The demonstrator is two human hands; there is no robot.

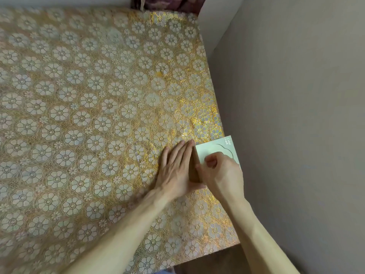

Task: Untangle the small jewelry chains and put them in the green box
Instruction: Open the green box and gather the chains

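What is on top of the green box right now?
The right hand rests on the green box, fingers curled; a thin dark curved line shows beside it. Whatever lies under the hand is hidden.

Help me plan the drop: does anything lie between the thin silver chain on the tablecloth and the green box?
Yes. The left hand lies flat between the thin silver chain and the pale green square box, its fingers along the box's left side. The right hand holds the box from above.
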